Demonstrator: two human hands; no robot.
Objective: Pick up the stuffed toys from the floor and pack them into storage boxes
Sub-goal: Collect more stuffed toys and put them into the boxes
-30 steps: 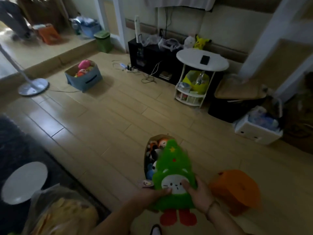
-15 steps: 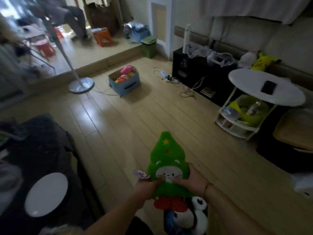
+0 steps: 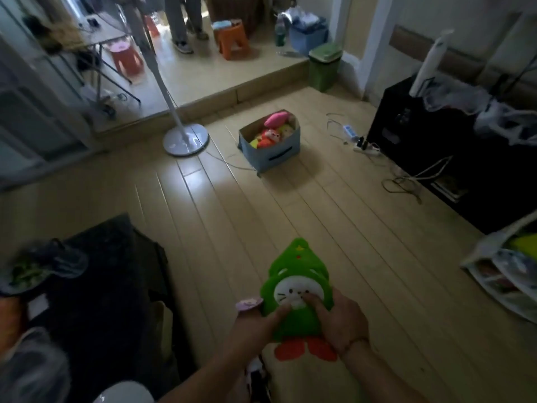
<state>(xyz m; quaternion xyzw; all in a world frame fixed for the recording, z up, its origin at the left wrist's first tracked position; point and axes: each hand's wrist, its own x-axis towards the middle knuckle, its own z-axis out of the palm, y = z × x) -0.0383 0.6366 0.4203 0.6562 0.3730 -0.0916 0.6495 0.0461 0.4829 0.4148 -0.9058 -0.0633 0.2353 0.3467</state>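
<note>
A green Christmas-tree stuffed toy point(image 3: 293, 266) with a white cat face and red feet is held upright in front of me, above the wooden floor. My left hand point(image 3: 255, 325) grips its left side, with a small pink tag beside the fingers. My right hand point(image 3: 340, 318) grips its right side, thumb pressed on the white face. Across the floor stands a blue storage box point(image 3: 279, 154) holding several stuffed toys, a pink one on top.
A fan stand with a round white base point(image 3: 186, 139) and its cable lies left of the box. A black cabinet point(image 3: 453, 158) with cords and a power strip point(image 3: 350, 132) is on the right. A dark rug point(image 3: 98, 286) is at left. A person stands beyond the raised step.
My view has swung left and closer toward the blue box. The brown box of toys below my hands has dropped out of view. Both hands still hold the green toy.
</note>
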